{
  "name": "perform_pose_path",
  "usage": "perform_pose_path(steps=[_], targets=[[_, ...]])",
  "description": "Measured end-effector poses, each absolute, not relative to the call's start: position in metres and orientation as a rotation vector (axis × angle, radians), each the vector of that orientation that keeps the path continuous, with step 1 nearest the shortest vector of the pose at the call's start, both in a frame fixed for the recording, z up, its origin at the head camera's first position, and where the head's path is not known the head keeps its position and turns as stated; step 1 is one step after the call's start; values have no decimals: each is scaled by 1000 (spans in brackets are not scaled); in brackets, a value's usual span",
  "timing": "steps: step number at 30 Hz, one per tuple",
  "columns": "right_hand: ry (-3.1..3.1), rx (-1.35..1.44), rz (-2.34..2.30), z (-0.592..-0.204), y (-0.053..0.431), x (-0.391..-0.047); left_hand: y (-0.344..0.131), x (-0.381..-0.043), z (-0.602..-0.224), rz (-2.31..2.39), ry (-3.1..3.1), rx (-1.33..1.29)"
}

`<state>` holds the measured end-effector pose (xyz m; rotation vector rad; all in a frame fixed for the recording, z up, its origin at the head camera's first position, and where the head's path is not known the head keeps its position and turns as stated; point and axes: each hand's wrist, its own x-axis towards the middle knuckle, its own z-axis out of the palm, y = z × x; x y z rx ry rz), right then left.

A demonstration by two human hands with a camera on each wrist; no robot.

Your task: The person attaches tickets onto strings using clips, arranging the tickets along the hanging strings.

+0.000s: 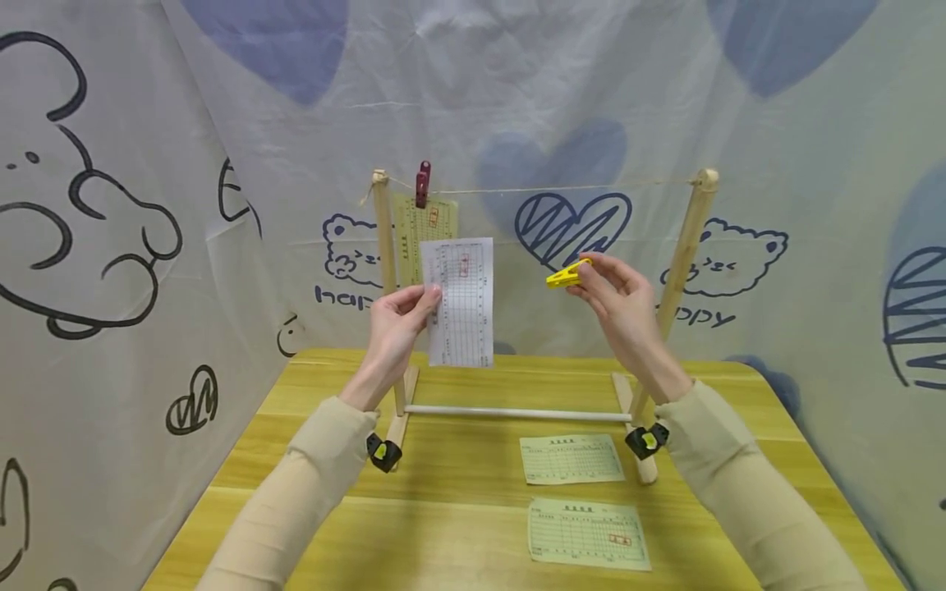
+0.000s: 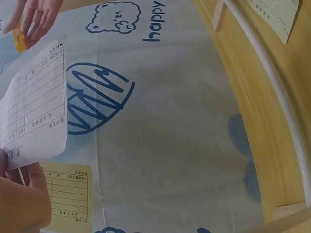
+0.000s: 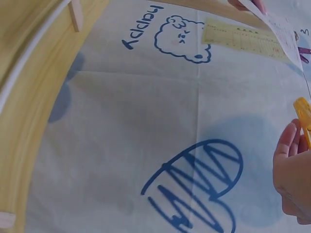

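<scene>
Between thumb and fingers my left hand (image 1: 399, 324) pinches a white printed form (image 1: 466, 308) by its left edge, upright in the air. Part of a yellow form (image 1: 447, 215) shows behind it, hung from the string (image 1: 562, 189) by a dark red clothespin (image 1: 422, 185). My right hand (image 1: 624, 300) is raised to the right of the white form and grips a yellow clothespin (image 1: 567, 274), whose tip points left. In the right wrist view the same clothespin (image 3: 303, 116) shows at the right edge, apart from the white form (image 3: 279, 31).
The string runs between two wooden posts (image 1: 683, 246), joined low down by a white rod (image 1: 517, 413). Two more forms, an upper one (image 1: 571, 460) and a lower one (image 1: 587, 533), lie on the wooden table (image 1: 458, 525). A patterned cloth (image 1: 414, 74) hangs behind.
</scene>
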<state>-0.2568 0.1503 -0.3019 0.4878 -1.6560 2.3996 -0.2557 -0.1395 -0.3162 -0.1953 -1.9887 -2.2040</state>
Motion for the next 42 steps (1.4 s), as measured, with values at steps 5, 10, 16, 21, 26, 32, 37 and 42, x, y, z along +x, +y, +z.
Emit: perform_pose_path(steps=[5,10,16,21,26,32,37,42], targets=[[-1627,524,2308,-288,136,-265,-140,-259,-314,-2143,-2044,-214],[-1698,540,2187,-277,127,-272,-140,-262,-312,-2114,-2052,-236],[-1710,583,2131,-264,120,-279,-140,-266,-310,-2085,-2060,-230],[-1702,582,2126,-256,116,-283,-139,-269,-307,-2081,-2064,-214],[-1705,581,2101,-250,114,-287,-138,-271,-303,-2073,-2078,-202],[-1700,601,2101,-244,113,-291,-136,-272,-302,-2041,-2100,-213],[-1713,626,2077,-240,110,-293,-134,-273,-302,-2034,-2083,-225],[-1706,657,2048,-237,107,-295,-131,-274,-301,-2039,-2060,-231]])
